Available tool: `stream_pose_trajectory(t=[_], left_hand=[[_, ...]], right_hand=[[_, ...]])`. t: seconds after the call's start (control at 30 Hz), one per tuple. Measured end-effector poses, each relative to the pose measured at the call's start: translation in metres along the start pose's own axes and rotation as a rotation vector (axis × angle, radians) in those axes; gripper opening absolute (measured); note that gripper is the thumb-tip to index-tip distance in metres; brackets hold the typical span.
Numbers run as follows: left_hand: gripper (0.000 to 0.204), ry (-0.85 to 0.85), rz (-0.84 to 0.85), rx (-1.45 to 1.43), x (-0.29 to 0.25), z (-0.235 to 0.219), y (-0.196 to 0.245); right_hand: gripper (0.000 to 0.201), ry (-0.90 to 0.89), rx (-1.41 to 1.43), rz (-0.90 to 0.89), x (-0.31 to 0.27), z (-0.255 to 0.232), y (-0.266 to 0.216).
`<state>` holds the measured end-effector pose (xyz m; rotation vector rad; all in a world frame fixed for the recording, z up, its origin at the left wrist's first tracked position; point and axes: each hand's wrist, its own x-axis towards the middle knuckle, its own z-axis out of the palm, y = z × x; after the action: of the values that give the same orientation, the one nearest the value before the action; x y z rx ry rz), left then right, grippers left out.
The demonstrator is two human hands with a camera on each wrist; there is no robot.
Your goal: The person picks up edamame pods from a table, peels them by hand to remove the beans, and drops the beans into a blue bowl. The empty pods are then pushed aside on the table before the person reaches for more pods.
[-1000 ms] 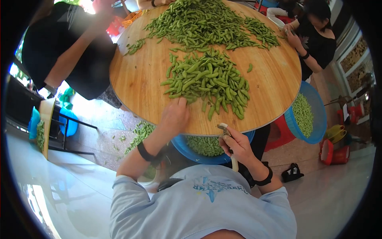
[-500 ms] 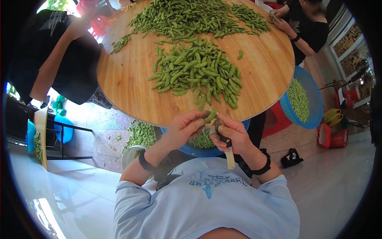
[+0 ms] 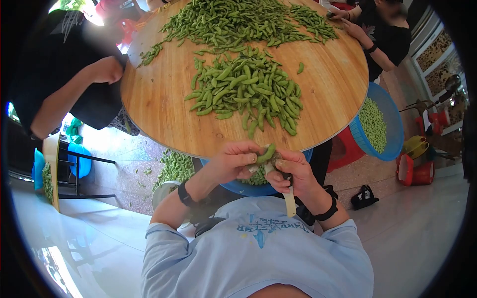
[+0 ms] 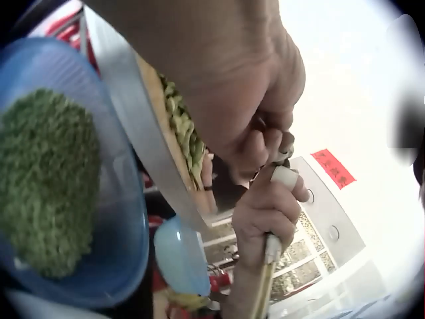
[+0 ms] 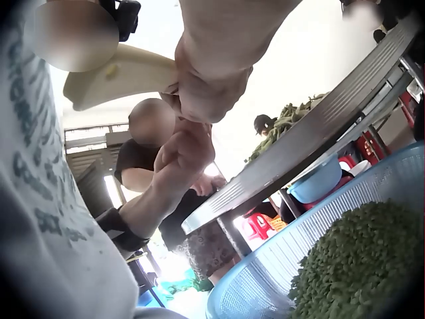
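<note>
In the head view my left hand [image 3: 232, 160] pinches one green soybean pod [image 3: 267, 154] just past the near table edge. My right hand [image 3: 297, 174] grips a tool with a flat cream handle [image 3: 290, 203], which sticks out below the fist; its working end is hidden by the fingers. Both hands meet at the pod. White wrapping [image 4: 285, 177] covers part of a right-hand finger in the left wrist view. Directly below the hands, a blue basket [image 5: 246, 282] holds shelled green beans [image 5: 362, 256]. A pile of soybean pods [image 3: 248, 87] lies on the table ahead.
A bigger pod heap [image 3: 223, 25] covers the far side of the round wooden table [image 3: 159, 109]. Another blue basket [image 3: 395, 131] of beans stands at right. Empty-looking pods [image 3: 176, 166] litter the floor at left, beside a pale bucket [image 3: 161, 193]. Other people sit around.
My left hand has come back from the pod pile with a pod and met my right hand over the basket. Since then both hands have lowered slightly. The person at left has lowered an arm.
</note>
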<state>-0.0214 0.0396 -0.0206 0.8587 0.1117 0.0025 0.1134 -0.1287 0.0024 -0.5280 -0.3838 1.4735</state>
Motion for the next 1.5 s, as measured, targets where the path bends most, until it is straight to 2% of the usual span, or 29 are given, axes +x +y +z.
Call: stream_pose_trajectory(t=[0.03, 0.07, 0.17, 0.2, 0.23, 0.27, 0.33, 0.37, 0.43, 0.57, 0.63, 0.67, 0.73, 0.83, 0.87, 0.93, 0.97, 1.0, 1.03, 1.07, 1.1, 1.13, 1.17, 1.23, 1.3, 1.37, 1.4, 1.47, 1.5], left_hand=[[0.023, -0.125, -0.024, -0.222, 0.001, -0.002, -0.004], [0.023, -0.125, -0.020, -0.223, 0.002, -0.003, -0.006], [0.024, -0.160, -0.083, -0.313, 0.004, 0.000, -0.005], [0.023, -0.013, -0.087, -0.187, 0.005, 0.004, -0.001], [0.022, 0.134, -0.090, -0.059, 0.005, 0.009, 0.004], [0.022, 0.134, -0.091, -0.057, 0.003, 0.012, 0.008], [0.020, 0.187, 0.351, 0.959, 0.000, 0.018, 0.010], [0.020, 0.191, 0.349, 0.955, -0.002, 0.020, 0.008], [0.030, 0.245, 0.642, 1.629, -0.004, 0.023, 0.007], [0.028, 0.282, 0.627, 1.586, -0.008, 0.034, 0.009], [0.020, 0.332, 0.496, 1.226, -0.005, 0.032, 0.005], [0.020, 0.333, 0.501, 1.226, -0.005, 0.034, 0.005], [0.019, 0.358, 0.165, 0.635, -0.008, 0.040, 0.008], [0.022, 0.354, 0.012, 0.420, -0.006, 0.039, 0.009], [0.022, 0.355, 0.014, 0.421, -0.006, 0.038, 0.008], [0.025, 0.343, -0.073, 0.267, -0.005, 0.034, 0.002], [0.025, 0.341, -0.074, 0.269, -0.004, 0.036, 0.000], [0.024, 0.364, 0.044, 0.490, -0.003, 0.040, -0.004], [0.022, 0.384, 0.165, 0.711, -0.003, 0.042, -0.007], [0.022, 0.385, 0.163, 0.713, -0.004, 0.044, -0.009], [0.021, 0.372, 0.225, 0.890, -0.004, 0.045, -0.010], [0.020, 0.356, 0.288, 1.067, -0.005, 0.046, -0.010], [0.020, 0.354, 0.287, 1.068, -0.005, 0.046, -0.010], [0.018, 0.402, 0.222, 1.014, -0.007, 0.048, -0.010], [0.015, 0.372, 0.272, 1.073, -0.007, 0.049, -0.011], [0.013, 0.348, 0.320, 1.129, -0.008, 0.050, -0.011], [0.011, 0.338, 0.303, 1.160, -0.008, 0.052, -0.010], [0.009, 0.330, 0.287, 1.190, -0.009, 0.054, -0.008], [0.011, 0.322, 0.281, 1.188, -0.009, 0.055, -0.009]], right_hand=[[0.031, -0.053, 0.042, 0.024, 0.000, -0.004, 0.002], [0.030, -0.106, 0.083, 0.046, 0.000, -0.007, 0.002], [0.029, -0.065, 0.199, 0.107, 0.001, -0.011, 0.001], [0.029, -0.065, 0.199, 0.110, 0.001, -0.010, 0.002], [0.027, 0.034, 0.167, 0.071, 0.002, -0.009, 0.002], [0.026, 0.135, 0.135, 0.028, 0.003, -0.008, 0.003], [0.025, 0.163, 0.114, 0.028, 0.003, -0.007, 0.005], [0.023, 0.188, 0.090, 0.035, 0.003, -0.006, 0.007], [0.023, 0.190, 0.081, 0.048, 0.004, -0.003, 0.010], [0.023, 0.222, 0.029, 0.025, 0.003, 0.002, 0.015], [0.023, 0.226, -0.010, 0.009, 0.003, 0.003, 0.015], [0.024, 0.226, -0.048, -0.006, 0.004, 0.003, 0.014], [0.026, 0.222, -0.093, -0.027, 0.004, 0.002, 0.012], [0.030, 0.236, -0.202, -0.062, 0.002, 0.004, 0.009], [0.034, 0.251, -0.265, -0.079, 0.002, 0.004, 0.008], [0.031, 0.263, -0.364, -0.114, 0.005, -0.003, 0.009], [0.029, 0.275, -0.462, -0.151, 0.006, -0.006, 0.009], [0.029, 0.275, -0.462, -0.151, 0.006, -0.006, 0.008], [0.030, 0.319, -0.597, -0.161, 0.008, -0.005, 0.008], [0.032, 0.364, -0.731, -0.171, 0.009, -0.004, 0.009], [0.032, 0.364, -0.730, -0.173, 0.011, -0.004, 0.011], [0.034, 0.410, -0.909, -0.344, 0.016, -0.005, 0.015], [0.038, 0.455, -1.086, -0.515, 0.017, -0.005, 0.018], [0.040, 0.397, -1.186, -0.481, 0.014, -0.008, 0.010], [0.043, 0.334, -1.287, -0.448, 0.014, -0.010, 0.004], [0.045, 0.296, -1.481, -0.514, 0.013, -0.011, 0.002], [0.045, 0.295, -1.483, -0.511, 0.014, -0.008, 0.002], [0.043, 0.254, -1.485, -0.701, 0.015, 0.001, 0.001], [0.043, 0.252, -1.484, -0.697, 0.015, -0.002, 0.002]])
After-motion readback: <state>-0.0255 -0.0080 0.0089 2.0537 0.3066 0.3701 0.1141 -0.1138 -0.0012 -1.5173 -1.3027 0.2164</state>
